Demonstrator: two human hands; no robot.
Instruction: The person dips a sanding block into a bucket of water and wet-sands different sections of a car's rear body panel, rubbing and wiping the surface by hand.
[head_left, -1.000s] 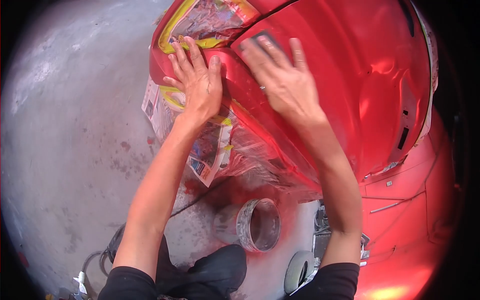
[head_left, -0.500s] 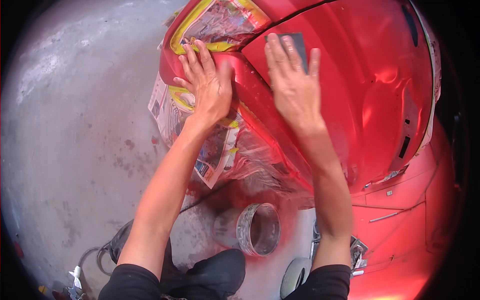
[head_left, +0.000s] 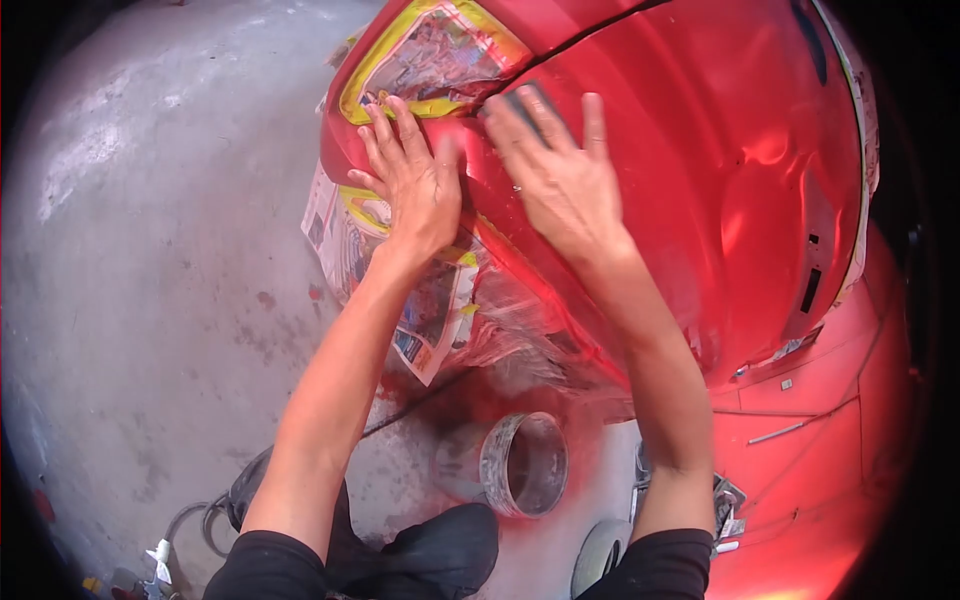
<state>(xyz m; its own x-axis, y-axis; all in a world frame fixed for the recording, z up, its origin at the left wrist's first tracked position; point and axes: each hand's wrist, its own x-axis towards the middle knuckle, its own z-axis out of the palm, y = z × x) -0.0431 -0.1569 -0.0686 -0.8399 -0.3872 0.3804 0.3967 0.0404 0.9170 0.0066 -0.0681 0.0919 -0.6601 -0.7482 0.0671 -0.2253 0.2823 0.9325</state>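
My left hand (head_left: 422, 195) lies with fingers spread on the red car body (head_left: 680, 200), just below a masked area edged with yellow tape (head_left: 433, 107). To its right, my right hand (head_left: 565, 190) presses a dark grey flat sheet (head_left: 527, 103) against the red panel near the seam. Its fingers are stretched over the sheet, which they partly hide. Some blur shows on the right fingers. Newspaper and plastic sheeting (head_left: 435, 310) hang below the left hand along the panel's lower edge.
A bucket (head_left: 524, 464) stands on the grey floor (head_left: 180, 250) below the car, near my knees. A cable (head_left: 400, 412) runs behind it, and a white connector (head_left: 160, 560) lies at the lower left. A round ring-like object (head_left: 598, 555) sits by my right sleeve.
My right hand has slid left and slightly down across the panel with the dark sheet since half a second ago, back near its earlier place. My left hand stays on the body.
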